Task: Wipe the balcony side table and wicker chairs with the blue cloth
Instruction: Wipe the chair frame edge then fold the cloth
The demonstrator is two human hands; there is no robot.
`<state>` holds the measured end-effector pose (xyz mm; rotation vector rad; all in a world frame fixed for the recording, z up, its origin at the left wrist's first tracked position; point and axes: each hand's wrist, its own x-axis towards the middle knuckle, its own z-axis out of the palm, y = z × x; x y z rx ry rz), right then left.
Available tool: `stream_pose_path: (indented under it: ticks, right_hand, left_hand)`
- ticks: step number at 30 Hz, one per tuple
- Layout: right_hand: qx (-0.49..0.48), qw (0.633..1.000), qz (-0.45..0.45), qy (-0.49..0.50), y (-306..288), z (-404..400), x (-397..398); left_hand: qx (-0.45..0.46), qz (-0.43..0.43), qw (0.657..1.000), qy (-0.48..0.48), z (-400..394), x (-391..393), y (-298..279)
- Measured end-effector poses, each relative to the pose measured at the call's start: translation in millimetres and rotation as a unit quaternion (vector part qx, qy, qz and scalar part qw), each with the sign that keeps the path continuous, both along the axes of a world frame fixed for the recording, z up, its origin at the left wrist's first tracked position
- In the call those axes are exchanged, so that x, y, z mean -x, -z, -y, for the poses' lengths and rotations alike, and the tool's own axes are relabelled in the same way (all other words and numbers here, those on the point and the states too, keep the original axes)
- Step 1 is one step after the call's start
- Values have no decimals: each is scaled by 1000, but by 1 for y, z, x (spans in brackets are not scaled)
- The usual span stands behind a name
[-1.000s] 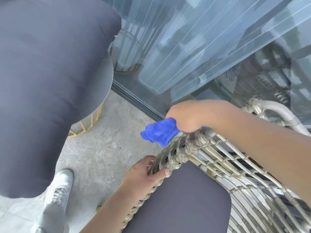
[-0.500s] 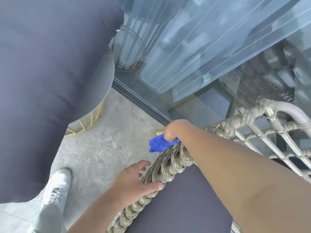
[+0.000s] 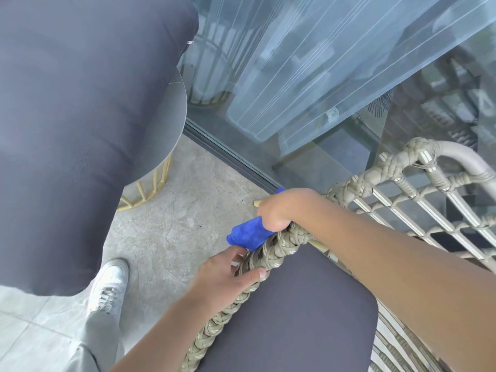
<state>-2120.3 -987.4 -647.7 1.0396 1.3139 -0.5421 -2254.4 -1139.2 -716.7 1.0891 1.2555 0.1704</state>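
- The right hand [image 3: 279, 210] grips the blue cloth [image 3: 248, 234], fingers curled round it, and presses it on the outer face of the wicker chair [image 3: 271, 248] rim at the front corner. A bunched tail of cloth sticks out toward the left hand.
- The left hand [image 3: 225, 280] holds the braided rim just below the cloth, thumb hooked over the inner edge beside the seat cushion [image 3: 290, 312], fingers on the outer side.
- The cloth looks soft, light and limp; it should fold into the braid's grooves. I judge it best kept balled in the palm, so the loose tail does not snag on the weave.
- The chair looks light enough to shift under a push, which is probably why the left hand braces it. The stiff rim is the firm place to hold; the thin strands farther along the right forearm seem to give more.
- Beyond the right knuckles runs the sliding-door track [image 3: 230, 154] and glass, near the chair corner, so room outward is tight.
- To the left of both hands is bare stone floor [image 3: 171, 210], with a shoe [image 3: 108, 285] near the left wrist.
- The side table [image 3: 171, 124] stands farther left, a large dark cushion [image 3: 80, 116] lying over most of it; its edge is well apart from the cloth.
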Motion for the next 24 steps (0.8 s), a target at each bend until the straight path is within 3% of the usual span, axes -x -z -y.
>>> stream_pose_path:
  ticks: [13, 19, 24]
  right_hand:
    - [47, 992, -106, -40, -71, 34, 45]
    - [-39, 987, -140, 64, -70, 6, 19]
    - [-129, 977, -108, 130, -27, -24, 0]
  left_hand:
    - [13, -51, 999, -3, 22, 19, 4]
    - [6, -33, 999, -9, 19, 24, 7]
    - [19, -23, 1000, 7, 21, 26, 14]
